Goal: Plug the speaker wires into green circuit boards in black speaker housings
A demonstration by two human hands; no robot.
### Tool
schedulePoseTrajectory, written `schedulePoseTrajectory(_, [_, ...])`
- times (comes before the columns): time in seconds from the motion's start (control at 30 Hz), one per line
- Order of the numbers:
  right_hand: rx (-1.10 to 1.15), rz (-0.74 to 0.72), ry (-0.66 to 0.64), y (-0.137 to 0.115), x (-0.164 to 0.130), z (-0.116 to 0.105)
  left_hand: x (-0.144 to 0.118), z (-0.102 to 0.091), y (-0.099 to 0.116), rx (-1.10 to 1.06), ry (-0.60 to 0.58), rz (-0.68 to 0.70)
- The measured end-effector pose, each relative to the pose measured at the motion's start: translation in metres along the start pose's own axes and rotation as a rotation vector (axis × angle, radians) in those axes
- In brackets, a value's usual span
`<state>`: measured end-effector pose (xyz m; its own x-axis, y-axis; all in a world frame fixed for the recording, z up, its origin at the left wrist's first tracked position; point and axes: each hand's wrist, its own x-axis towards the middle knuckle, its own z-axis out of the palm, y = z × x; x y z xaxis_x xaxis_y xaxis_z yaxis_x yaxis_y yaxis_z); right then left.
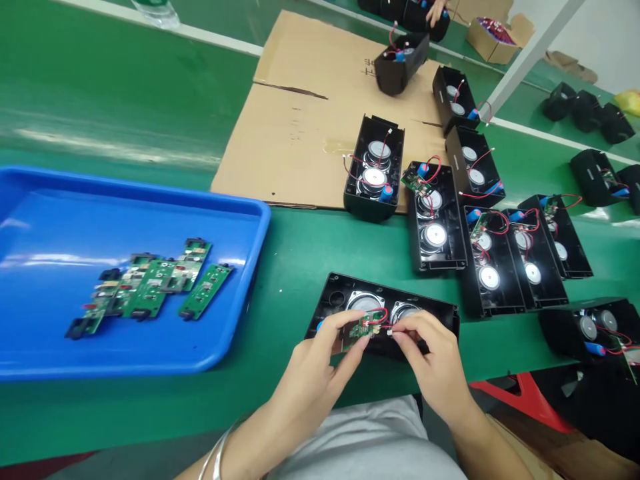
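The left grip pinches a small green circuit board between thumb and fingers; just right of it, the right grip pinches a white plug on a thin wire. Both are above an open black speaker box on the green desk. Left of the grips, a blue tray holds more green boards. To their right, other open boxes stand close together. Beyond the grips, a cardboard sheet covers part of the surface. Farther off are another person's hand over dark boxes, a carton and a white post.
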<state>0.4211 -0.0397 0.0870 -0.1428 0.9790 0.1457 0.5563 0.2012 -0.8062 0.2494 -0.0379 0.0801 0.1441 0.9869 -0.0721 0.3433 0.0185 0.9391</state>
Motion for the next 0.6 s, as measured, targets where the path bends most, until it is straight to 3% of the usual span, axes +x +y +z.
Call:
schedulePoseTrajectory(0.23, [-0.050,-0.148,0.021,-0.001,-0.001,0.005,0.009,-0.004,0.014,-0.068,-0.102,-0.130])
schedulePoseTrajectory(0.6, [-0.107,-0.255,0.039,0.001,-0.002,0.006,0.013,-0.007,0.015,-0.074,-0.141,-0.168])
